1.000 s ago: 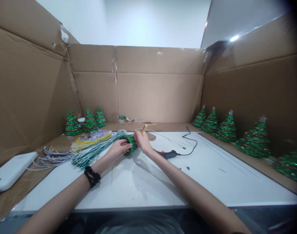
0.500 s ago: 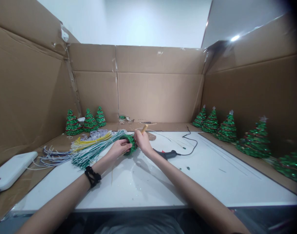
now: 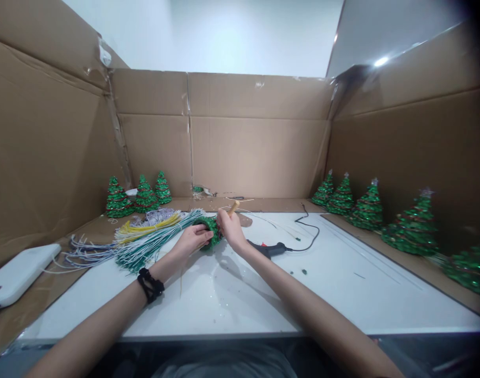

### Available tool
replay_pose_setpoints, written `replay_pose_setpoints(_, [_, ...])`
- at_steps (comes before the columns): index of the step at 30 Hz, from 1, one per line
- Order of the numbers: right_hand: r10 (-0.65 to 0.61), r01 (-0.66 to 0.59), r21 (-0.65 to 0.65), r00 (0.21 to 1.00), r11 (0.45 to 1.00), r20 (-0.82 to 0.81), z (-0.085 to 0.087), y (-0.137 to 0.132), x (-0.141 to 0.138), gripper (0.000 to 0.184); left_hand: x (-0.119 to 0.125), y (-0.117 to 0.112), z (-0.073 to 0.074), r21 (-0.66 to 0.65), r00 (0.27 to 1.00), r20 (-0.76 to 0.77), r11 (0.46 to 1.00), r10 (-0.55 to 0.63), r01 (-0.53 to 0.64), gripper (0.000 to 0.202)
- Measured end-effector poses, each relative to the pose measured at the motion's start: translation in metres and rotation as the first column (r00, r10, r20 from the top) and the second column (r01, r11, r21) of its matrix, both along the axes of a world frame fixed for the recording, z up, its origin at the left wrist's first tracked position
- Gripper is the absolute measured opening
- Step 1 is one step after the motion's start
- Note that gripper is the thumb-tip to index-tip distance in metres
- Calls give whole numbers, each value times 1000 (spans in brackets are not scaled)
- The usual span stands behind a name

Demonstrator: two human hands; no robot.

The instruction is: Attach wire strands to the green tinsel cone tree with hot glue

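Both my hands meet over the white table top point(image 3: 240, 299) at its far middle. My left hand point(image 3: 192, 240) is closed around the lower part of a green tinsel cone point(image 3: 210, 230), a small half-made tree lying on its side. My right hand point(image 3: 230, 227) grips the same piece from the right, fingers curled, and a tan wooden stick point(image 3: 234, 207) pokes up past its knuckles. A black band point(image 3: 150, 284) sits on my left wrist.
A bundle of green, yellow and white wire stems point(image 3: 145, 236) lies left of my hands. A black glue gun point(image 3: 272, 248) with its cord rests right of them. Finished tinsel trees stand at the left back point(image 3: 139, 197) and along the right point(image 3: 365, 207). Cardboard walls point(image 3: 255, 152) enclose the table; a white box point(image 3: 17, 273) lies far left.
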State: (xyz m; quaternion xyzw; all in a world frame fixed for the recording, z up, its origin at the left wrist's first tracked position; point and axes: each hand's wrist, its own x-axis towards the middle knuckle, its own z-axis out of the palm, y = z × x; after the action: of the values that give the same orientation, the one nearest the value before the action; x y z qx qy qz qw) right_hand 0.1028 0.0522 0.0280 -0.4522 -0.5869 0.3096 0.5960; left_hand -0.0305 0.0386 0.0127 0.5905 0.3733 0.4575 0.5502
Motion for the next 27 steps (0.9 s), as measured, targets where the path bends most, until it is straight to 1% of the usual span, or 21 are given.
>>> replay_pose_setpoints(10, [-2, 2, -12, 1000, 1000, -17, -2, 2, -1, 32, -2, 5, -6, 13, 1000, -14, 1000, 13, -13, 38])
replay_pose_setpoints(19, [3, -4, -19, 1000, 1000, -27, -1, 1, -1, 32, 0, 0, -2, 3, 999, -15, 999, 36, -36, 40])
replay_pose_setpoints(27, [-14, 13, -19, 999, 1000, -29, -2, -1, -1, 34, 0, 3, -4, 13, 999, -12, 999, 34, -33, 40])
